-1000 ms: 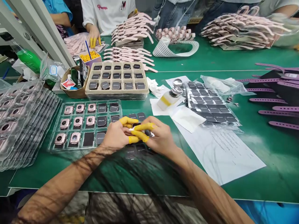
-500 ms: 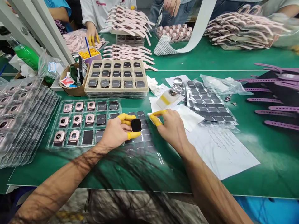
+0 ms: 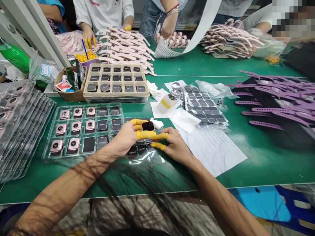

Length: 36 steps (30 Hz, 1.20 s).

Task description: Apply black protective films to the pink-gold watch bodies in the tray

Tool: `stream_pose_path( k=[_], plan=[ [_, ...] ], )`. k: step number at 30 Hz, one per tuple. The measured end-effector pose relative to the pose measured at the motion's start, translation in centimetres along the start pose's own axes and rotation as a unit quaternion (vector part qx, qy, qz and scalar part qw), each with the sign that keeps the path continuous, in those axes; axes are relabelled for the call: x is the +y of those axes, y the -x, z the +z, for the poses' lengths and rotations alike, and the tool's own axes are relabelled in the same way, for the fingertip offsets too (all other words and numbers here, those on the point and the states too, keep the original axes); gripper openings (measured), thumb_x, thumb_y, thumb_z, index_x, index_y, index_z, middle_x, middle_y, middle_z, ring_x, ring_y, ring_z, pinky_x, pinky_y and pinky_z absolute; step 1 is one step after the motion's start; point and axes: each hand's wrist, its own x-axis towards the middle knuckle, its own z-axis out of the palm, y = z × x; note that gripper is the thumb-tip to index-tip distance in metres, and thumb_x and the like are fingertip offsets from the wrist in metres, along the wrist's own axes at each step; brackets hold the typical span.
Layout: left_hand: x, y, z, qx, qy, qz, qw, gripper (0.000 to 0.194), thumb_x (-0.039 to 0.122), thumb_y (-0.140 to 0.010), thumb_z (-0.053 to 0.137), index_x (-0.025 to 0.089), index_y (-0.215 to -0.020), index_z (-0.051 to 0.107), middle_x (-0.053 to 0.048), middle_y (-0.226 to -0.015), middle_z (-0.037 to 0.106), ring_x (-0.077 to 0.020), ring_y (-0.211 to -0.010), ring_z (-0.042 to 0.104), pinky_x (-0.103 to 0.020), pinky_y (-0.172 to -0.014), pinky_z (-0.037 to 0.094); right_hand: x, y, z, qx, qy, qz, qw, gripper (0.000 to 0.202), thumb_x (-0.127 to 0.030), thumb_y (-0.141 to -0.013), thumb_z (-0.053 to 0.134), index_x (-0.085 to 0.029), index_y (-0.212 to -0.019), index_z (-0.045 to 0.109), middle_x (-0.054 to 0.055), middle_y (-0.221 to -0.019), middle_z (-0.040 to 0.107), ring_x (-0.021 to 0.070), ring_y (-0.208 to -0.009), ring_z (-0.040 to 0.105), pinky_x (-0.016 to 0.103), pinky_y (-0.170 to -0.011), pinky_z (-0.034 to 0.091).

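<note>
My left hand [image 3: 128,136], with yellow finger cots, holds a strapless smartwatch [image 3: 148,126] by its edges, black screen upward. Just below it, my right hand [image 3: 173,144], also in yellow cots, has its thumb and forefinger at the right edge of a clear sheet of black square stickers [image 3: 137,150]. The sheet looks bent up there; the exact grip is partly hidden. A crumpled white wipe [image 3: 157,123] lies behind my fingers. To the left, a clear plastic tray [image 3: 82,155] holds pink watch cases, backs up, and black squares.
A beige tray [image 3: 115,95] of black-covered watches stands behind. A pump bottle [image 3: 167,100] sits on white paper, near more sticker sheets [image 3: 204,105]. Purple straps [image 3: 268,124] lie right, stacked clear trays [image 3: 22,131] left. Co-workers' hands [image 3: 88,37] are across the table among pink straps [image 3: 123,46].
My right hand has let go of the white wipe and come left and down to the sticker sheet. The watch in my left hand is tilted more. The view has shifted right.
</note>
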Motion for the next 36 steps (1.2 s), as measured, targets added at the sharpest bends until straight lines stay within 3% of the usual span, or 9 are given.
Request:
stream_pose_path(
  k=[2, 5, 8, 11, 14, 17, 19, 24, 36],
  plan=[
    [0.1, 0.0, 0.0, 0.006, 0.007, 0.001, 1.0, 0.056, 0.009, -0.051, 0.096, 0.016, -0.099, 0.068, 0.002, -0.087, 0.074, -0.0143, -0.085, 0.068, -0.026, -0.078, 0.054, 0.0, -0.3, 0.2, 0.026, -0.009, -0.018, 0.999, 0.008, -0.031, -0.085, 0.076, -0.032, -0.092, 0.081, 0.007, -0.093, 0.071, 0.029, -0.094, 0.068, 0.054, -0.086, 0.053],
    [0.2, 0.1, 0.0, 0.011, 0.004, 0.008, 1.0, 0.057, 0.007, -0.05, 0.096, 0.016, -0.099, 0.069, 0.0, -0.092, 0.076, -0.0153, -0.091, 0.069, -0.026, -0.081, 0.054, -0.5, 0.0, -0.1, 0.044, -0.025, -0.049, 0.998, 0.014, -0.028, -0.09, 0.067, -0.034, -0.087, 0.079, 0.006, -0.095, 0.074, 0.0291, -0.096, 0.069, 0.057, -0.09, 0.049],
    [0.1, 0.0, 0.1, 0.011, -0.018, 0.013, 1.0, 0.058, 0.008, -0.051, 0.096, 0.015, -0.102, 0.069, -0.003, -0.096, 0.076, -0.0149, -0.089, 0.069, -0.028, -0.082, 0.055, -1.6, 0.7, -1.5, 0.042, -0.102, -0.063, 0.992, 0.019, -0.041, -0.092, 0.065, -0.037, -0.075, 0.074, 0.006, -0.099, 0.076, 0.0344, -0.112, 0.065, 0.062, -0.097, 0.046],
    [-0.2, 0.0, -0.1, 0.02, -0.076, 0.025, 0.997, 0.059, 0.009, -0.052, 0.096, 0.015, -0.104, 0.068, -0.004, -0.094, 0.076, -0.0153, -0.084, 0.069, -0.03, -0.08, 0.056, -3.2, 0.2, -3.7, 0.096, -0.308, 0.005, 0.947, 0.043, -0.07, -0.078, 0.072, -0.032, -0.062, 0.059, 0.007, -0.083, 0.065, 0.0324, -0.093, 0.066, 0.056, -0.083, 0.054],
    [-0.5, 0.4, -0.8, 0.046, -0.192, 0.078, 0.977, 0.06, 0.013, -0.054, 0.096, 0.017, -0.108, 0.07, -0.003, -0.088, 0.076, -0.0174, -0.079, 0.071, -0.032, -0.079, 0.057, -4.5, -2.5, -4.8, 0.113, -0.431, 0.118, 0.887, 0.049, -0.071, -0.063, 0.086, -0.031, -0.069, 0.058, 0.0, -0.069, 0.055, 0.0217, -0.066, 0.057, 0.043, -0.065, 0.052],
    [-0.3, 0.9, -2.0, 0.066, -0.298, 0.138, 0.942, 0.056, 0.02, -0.061, 0.094, 0.021, -0.113, 0.074, -0.002, -0.086, 0.077, -0.0197, -0.077, 0.073, -0.033, -0.079, 0.059, -5.0, -5.4, -3.6, 0.067, -0.422, 0.197, 0.883, 0.044, -0.054, -0.059, 0.095, -0.027, -0.083, 0.07, 0.0, -0.077, 0.067, 0.017, -0.072, 0.06, 0.035, -0.07, 0.053],
    [-0.1, 1.1, -2.7, 0.067, -0.343, 0.151, 0.925, 0.055, 0.023, -0.065, 0.092, 0.023, -0.118, 0.075, -0.001, -0.085, 0.078, -0.0211, -0.078, 0.075, -0.034, -0.081, 0.059, -4.9, -6.5, -2.0, 0.027, -0.431, 0.236, 0.87, 0.044, -0.049, -0.056, 0.096, -0.022, -0.082, 0.072, 0.0, -0.079, 0.07, 0.0154, -0.075, 0.062, 0.031, -0.071, 0.054],
    [0.2, 1.1, -3.4, 0.046, -0.41, 0.152, 0.898, 0.057, 0.027, -0.066, 0.092, 0.024, -0.121, 0.077, -0.001, -0.08, 0.08, -0.0235, -0.078, 0.077, -0.034, -0.08, 0.06, -4.6, -5.8, 1.1, 0.005, -0.466, 0.261, 0.845, 0.039, -0.047, -0.058, 0.095, -0.022, -0.08, 0.074, 0.0, -0.08, 0.073, 0.0147, -0.074, 0.064, 0.027, -0.066, 0.055],
    [-0.4, 0.8, -3.5, 0.038, -0.439, 0.127, 0.889, 0.057, 0.024, -0.068, 0.091, 0.024, -0.122, 0.075, 0.001, -0.079, 0.08, -0.0239, -0.078, 0.078, -0.034, -0.083, 0.06, -4.8, -5.2, 1.9, 0.017, -0.457, 0.275, 0.846, 0.034, -0.039, -0.057, 0.097, -0.022, -0.08, 0.077, 0.001, -0.074, 0.073, 0.0157, -0.069, 0.064, 0.028, -0.062, 0.054]
  ],
)
